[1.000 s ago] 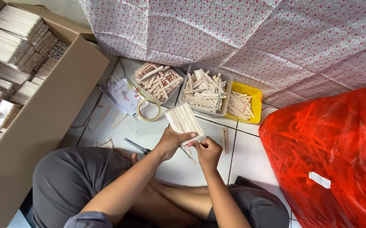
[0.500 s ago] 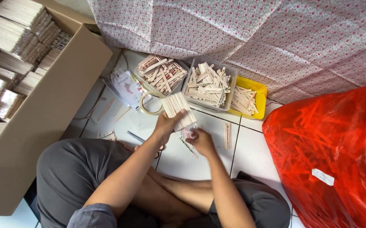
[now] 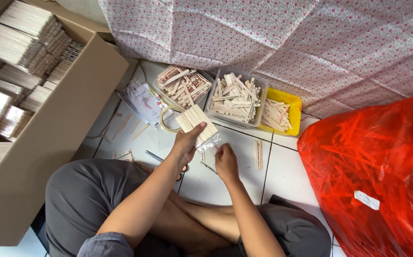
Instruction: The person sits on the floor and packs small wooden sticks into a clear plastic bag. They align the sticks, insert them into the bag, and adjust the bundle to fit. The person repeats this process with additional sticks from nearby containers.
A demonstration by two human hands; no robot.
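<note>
My left hand (image 3: 185,144) grips a clear plastic packet of pale wooden sticks (image 3: 196,123), held flat above the white tiled floor. My right hand (image 3: 225,161) is just to its right, fingers pinching the loose open end of the packet's plastic (image 3: 210,142). Both hands hover in front of my crossed legs in grey trousers (image 3: 87,200).
Three trays of loose wooden sticks, two clear (image 3: 184,85) (image 3: 236,97) and one yellow (image 3: 279,114), line the far side. A tape roll (image 3: 168,119), scissors (image 3: 155,156) and stray sticks (image 3: 258,154) lie on the tiles. A cardboard box (image 3: 49,138) of packed bundles stands left, a red plastic bag (image 3: 373,176) right.
Both hands and the packet have shifted slightly left and toward me. The right hand has moved from the packet's side down to its loose plastic end.
</note>
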